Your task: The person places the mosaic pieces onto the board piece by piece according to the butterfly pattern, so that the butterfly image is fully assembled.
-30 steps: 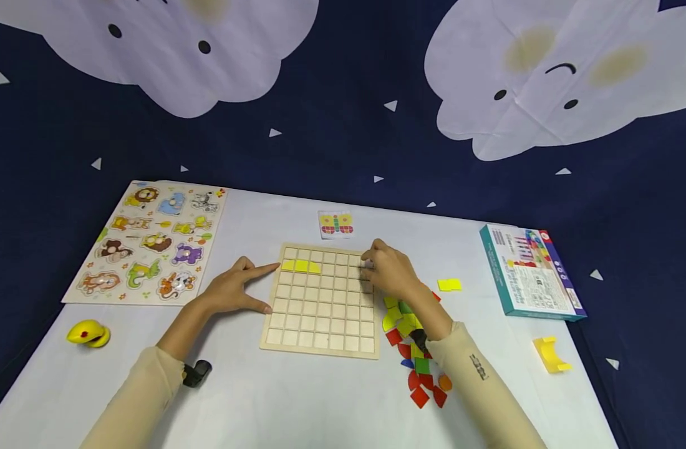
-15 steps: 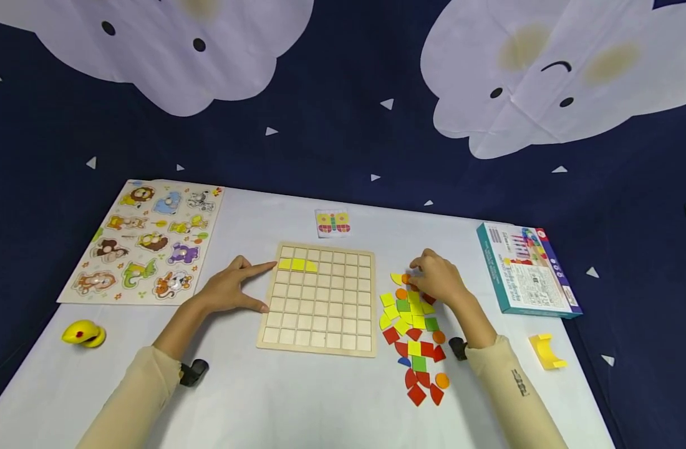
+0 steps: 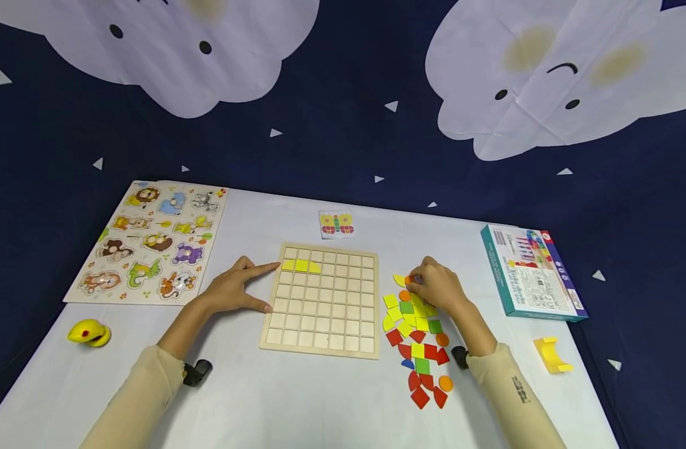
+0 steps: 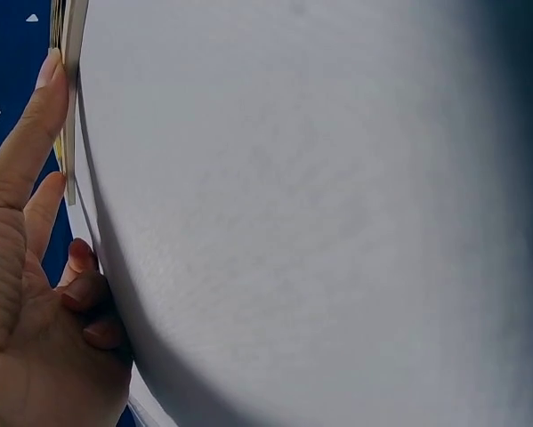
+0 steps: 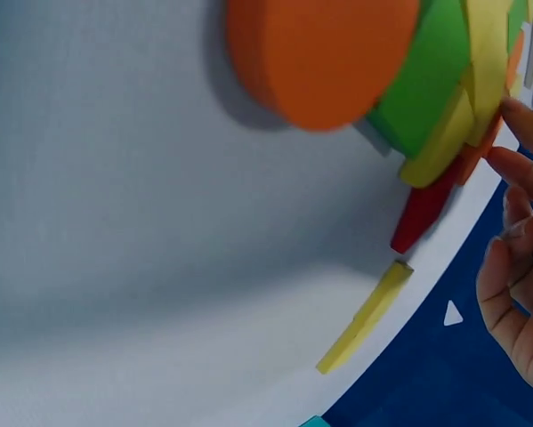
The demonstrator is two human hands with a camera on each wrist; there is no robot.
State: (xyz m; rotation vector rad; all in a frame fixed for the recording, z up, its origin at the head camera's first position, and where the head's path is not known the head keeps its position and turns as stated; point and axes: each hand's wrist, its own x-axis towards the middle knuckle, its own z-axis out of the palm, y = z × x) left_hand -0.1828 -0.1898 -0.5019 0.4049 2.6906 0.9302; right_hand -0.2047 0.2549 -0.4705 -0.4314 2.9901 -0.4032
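A square wooden grid board point(image 3: 319, 312) lies mid-table, with three yellow pieces point(image 3: 301, 265) in its second row on the left. The extended index finger and thumb of my left hand point(image 3: 231, 290) rest against the board's left edge; its other fingers are curled in the left wrist view. To the right of the board, my right hand point(image 3: 437, 284) is at the far end of a loose heap of coloured pieces point(image 3: 420, 321). Its thumb and index finger pinch at an orange disc point(image 3: 408, 280), beside a yellow quarter-circle piece point(image 3: 398, 280). The hand hides some pieces beneath it.
A small butterfly picture card point(image 3: 336, 224) lies beyond the board. An animal puzzle board point(image 3: 146, 246) is at the left, with a yellow toy point(image 3: 89, 333) nearer. On the right are a teal-sided box point(image 3: 532, 272) and a yellow curved piece point(image 3: 552, 355).
My right hand has moved from the board's upper right corner across to the far end of the heap, uncovering more pieces. The left hand has stayed at the board's edge.
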